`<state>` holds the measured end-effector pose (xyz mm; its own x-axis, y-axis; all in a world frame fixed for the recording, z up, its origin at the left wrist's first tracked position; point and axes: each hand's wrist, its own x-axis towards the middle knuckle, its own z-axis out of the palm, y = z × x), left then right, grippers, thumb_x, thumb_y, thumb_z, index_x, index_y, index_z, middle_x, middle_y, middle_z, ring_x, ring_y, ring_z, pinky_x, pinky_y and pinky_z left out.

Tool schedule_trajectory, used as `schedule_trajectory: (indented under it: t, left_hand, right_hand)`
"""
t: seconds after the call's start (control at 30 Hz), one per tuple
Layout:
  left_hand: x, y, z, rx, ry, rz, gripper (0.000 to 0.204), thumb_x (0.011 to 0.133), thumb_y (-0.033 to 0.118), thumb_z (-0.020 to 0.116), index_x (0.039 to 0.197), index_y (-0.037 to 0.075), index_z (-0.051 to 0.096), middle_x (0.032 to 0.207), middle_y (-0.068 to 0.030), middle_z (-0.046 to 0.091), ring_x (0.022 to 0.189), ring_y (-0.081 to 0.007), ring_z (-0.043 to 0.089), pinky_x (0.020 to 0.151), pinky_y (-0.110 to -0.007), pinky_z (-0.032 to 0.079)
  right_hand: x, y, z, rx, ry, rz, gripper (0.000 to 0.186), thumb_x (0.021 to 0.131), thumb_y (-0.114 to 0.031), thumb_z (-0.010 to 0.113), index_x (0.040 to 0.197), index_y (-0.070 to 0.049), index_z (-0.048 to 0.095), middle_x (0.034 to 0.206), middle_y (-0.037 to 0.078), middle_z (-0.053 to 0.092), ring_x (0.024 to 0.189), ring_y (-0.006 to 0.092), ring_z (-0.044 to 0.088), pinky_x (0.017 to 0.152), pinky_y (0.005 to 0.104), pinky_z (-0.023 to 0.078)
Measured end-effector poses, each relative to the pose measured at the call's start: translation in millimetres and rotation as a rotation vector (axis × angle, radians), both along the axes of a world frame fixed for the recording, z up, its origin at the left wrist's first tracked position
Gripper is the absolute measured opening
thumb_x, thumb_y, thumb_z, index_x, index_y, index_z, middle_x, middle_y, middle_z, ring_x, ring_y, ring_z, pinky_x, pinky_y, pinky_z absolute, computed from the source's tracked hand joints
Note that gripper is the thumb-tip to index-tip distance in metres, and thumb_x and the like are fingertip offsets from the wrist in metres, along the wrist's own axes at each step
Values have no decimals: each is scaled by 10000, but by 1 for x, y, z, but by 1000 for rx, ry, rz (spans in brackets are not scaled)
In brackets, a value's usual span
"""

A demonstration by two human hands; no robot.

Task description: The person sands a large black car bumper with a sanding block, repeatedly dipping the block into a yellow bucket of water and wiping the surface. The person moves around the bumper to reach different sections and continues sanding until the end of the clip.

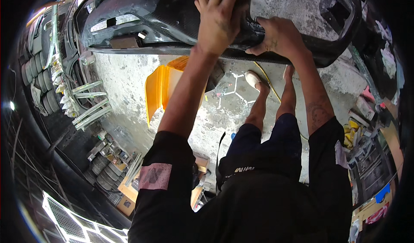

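Observation:
A large black car bumper (172, 23) with a woven carbon-look surface and several openings spans the top of the view. At its middle, my left hand (219, 18) is closed against the black part, fingers bent and their tips partly hidden. Just to the right, my right hand (280, 37) grips a narrow bar of the bumper, thumb on the near side and fingers on the far side. Whether a small item lies under my left fingers, I cannot tell.
Below the bumper a yellow-orange panel-like piece (157, 87) stands on the worn concrete floor (125, 87). A yellow hose (274, 90) runs by my feet. Stacked tyres (39, 79) and metal bars (91, 109) lie left; cluttered shelving (371, 165) stands right.

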<state>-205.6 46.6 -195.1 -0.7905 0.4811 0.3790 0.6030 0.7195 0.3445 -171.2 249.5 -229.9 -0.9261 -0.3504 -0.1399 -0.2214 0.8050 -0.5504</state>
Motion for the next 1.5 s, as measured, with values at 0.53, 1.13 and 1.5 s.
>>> schedule_trajectory:
  t: [0.53,1.13,1.5]
  left_hand:
    - [23,-37,3,-59,-103,-156,295,832,132,800,1118,122,726,1100,-36,655,1096,-271,574,948,-425,365]
    - [-11,-6,-7,11,83,-168,372,837,118,771,1193,70,673,1141,-68,621,1065,-286,560,918,-448,377]
    - [31,-18,-12,52,75,70,335,873,95,771,1195,61,684,1106,-96,631,1045,-267,581,923,-425,343]
  right_hand:
    - [5,5,-11,-77,-31,5,896,527,-620,897,1156,-21,679,853,211,699,860,398,720,795,471,572]
    - [6,6,-18,-66,26,-2,770,514,-594,910,1019,-44,721,825,170,715,821,367,736,759,455,584]
    - [7,5,-10,-77,-31,-22,811,527,-575,923,1061,-10,691,865,222,707,872,411,721,800,488,572]
